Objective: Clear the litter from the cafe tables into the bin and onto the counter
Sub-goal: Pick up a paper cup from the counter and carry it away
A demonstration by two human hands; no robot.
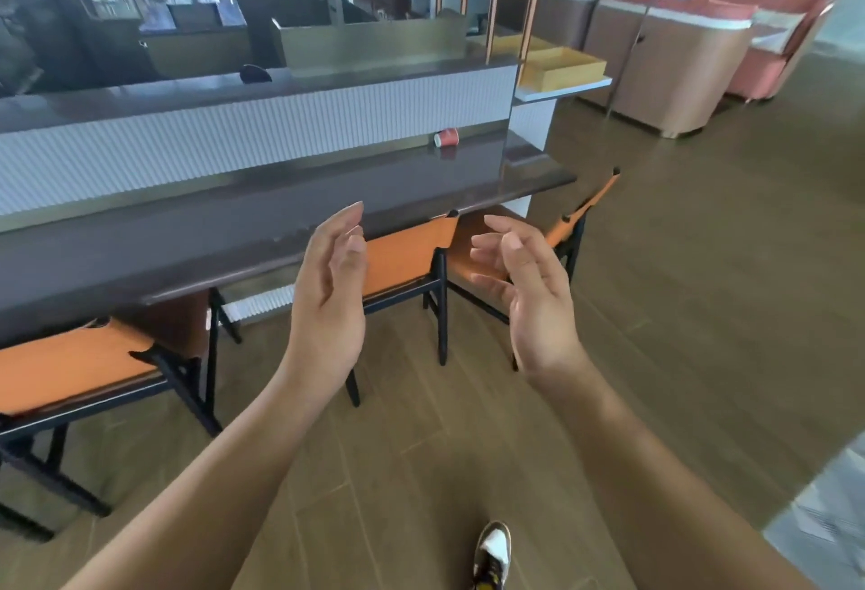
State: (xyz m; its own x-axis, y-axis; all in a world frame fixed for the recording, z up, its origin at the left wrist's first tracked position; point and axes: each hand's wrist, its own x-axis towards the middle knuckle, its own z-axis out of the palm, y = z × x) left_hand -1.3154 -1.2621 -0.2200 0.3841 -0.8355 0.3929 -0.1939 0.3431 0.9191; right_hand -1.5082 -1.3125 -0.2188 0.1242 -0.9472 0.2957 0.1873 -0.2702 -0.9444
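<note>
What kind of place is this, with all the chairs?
Most likely a cafe: a long dark brown counter table with orange-seated black-framed chairs tucked under it, a red paper cup lying on its side on top, and pink sofas farther back.

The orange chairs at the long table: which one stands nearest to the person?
The leftmost chair, at the picture's lower left. Its legs reach closest to the camera; the middle chair and the rightmost chair stand farther along the table.
</note>
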